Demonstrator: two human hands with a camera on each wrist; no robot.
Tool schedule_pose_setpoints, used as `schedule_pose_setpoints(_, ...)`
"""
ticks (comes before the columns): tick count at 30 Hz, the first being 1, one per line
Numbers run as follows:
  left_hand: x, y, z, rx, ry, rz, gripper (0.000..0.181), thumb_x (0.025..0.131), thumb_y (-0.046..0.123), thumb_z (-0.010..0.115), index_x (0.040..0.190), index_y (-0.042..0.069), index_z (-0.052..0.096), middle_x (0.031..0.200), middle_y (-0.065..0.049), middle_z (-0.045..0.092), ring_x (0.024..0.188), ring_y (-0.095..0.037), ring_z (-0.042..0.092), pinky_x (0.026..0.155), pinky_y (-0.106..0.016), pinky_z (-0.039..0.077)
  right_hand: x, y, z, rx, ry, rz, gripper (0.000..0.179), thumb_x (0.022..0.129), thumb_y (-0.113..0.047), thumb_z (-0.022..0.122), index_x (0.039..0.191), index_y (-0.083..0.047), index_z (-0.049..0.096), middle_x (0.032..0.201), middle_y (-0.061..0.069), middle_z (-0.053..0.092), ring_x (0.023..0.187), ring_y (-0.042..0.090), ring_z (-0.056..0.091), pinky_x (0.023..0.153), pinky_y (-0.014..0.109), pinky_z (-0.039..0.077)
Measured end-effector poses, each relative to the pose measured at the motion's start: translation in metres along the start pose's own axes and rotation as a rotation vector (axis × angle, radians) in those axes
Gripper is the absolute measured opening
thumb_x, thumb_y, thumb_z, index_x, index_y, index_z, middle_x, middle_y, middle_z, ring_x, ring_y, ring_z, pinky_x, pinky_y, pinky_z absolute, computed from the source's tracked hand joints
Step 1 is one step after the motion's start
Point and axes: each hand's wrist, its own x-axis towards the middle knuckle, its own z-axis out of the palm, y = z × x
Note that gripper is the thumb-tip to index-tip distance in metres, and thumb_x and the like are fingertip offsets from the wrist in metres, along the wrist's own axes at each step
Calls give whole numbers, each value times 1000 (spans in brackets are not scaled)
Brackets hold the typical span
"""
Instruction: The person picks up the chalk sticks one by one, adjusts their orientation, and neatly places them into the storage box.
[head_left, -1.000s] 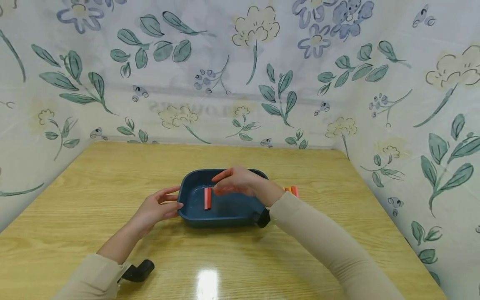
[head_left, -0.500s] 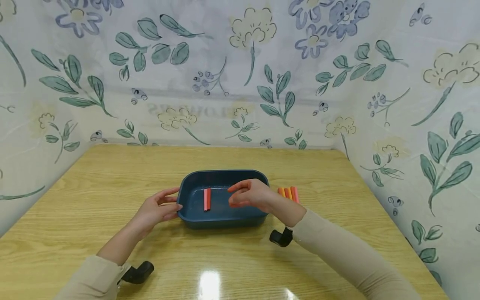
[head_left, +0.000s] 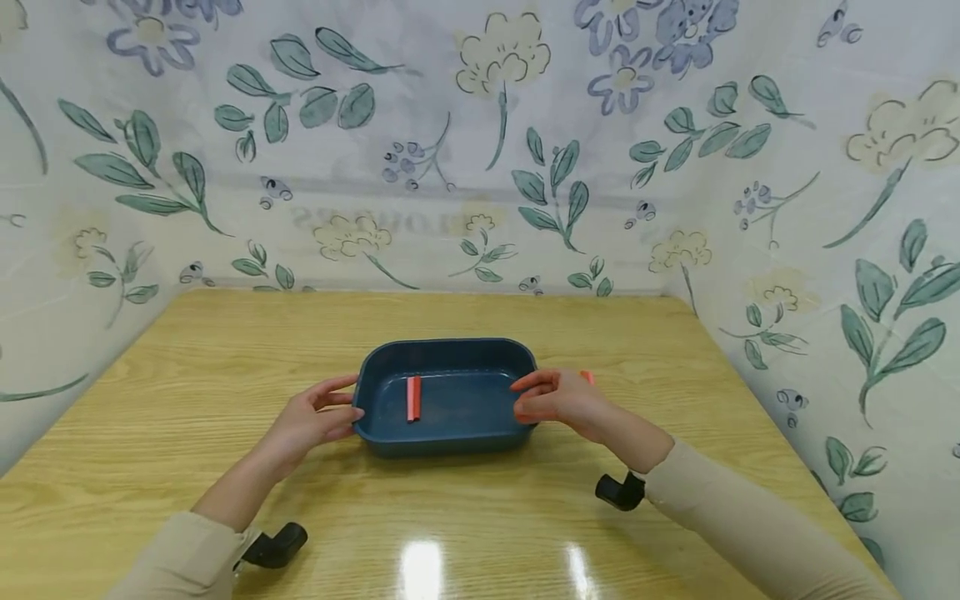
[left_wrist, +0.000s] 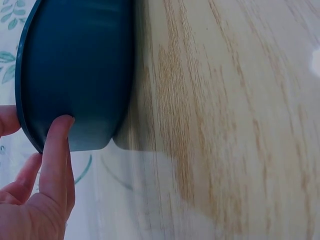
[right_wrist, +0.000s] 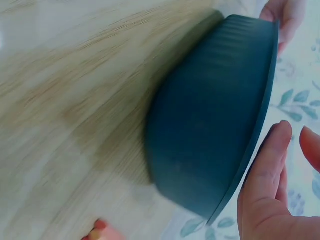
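Note:
A dark blue rectangular container [head_left: 450, 444] stands on the wooden table. Inside it, toward the left, a pink stick [head_left: 410, 400] and a red stick [head_left: 417, 398] lie side by side. My left hand [head_left: 321, 414] holds the container's left end, thumb at the near corner and fingers along the outer wall; the left wrist view shows a finger [left_wrist: 57, 150] pressed on that wall. Over the right rim hovers my right hand [head_left: 566, 402], fingers loosely bent and apart from the thumb, with nothing between them. More sticks [head_left: 587, 377] beyond the right hand are mostly hidden by it.
Several stick ends [right_wrist: 101, 231] show at the bottom of the right wrist view, on the table beside the container. Floral cloth [head_left: 450, 167] rises behind the table and along its sides. Black wrist mounts [head_left: 621, 492] hang below the sleeves.
My right hand has moved right, from over the middle of the container to its right rim, now covering most of the sticks outside. The left hand and container have stayed put.

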Motion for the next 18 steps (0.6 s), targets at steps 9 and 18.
schedule_pose_setpoints(9, 0, -1, 2, -4, 2, -6, 65, 89, 9, 62, 144, 1, 29, 131, -30, 37, 92, -18, 61, 82, -38, 52, -17, 10, -29, 24, 108, -12, 42, 87, 7, 58, 125, 18, 42, 99, 13, 59, 84, 17, 63, 89, 46, 47)
schedule_pose_setpoints(18, 0, -3, -1, 14, -2, -2, 65, 90, 10, 62, 144, 1, 28, 131, -30, 36, 93, -19, 61, 81, -37, 52, -18, 25, -54, 26, 230, 6, 38, 89, 5, 56, 122, 17, 42, 129, 31, 39, 94, 24, 60, 84, 36, 52)
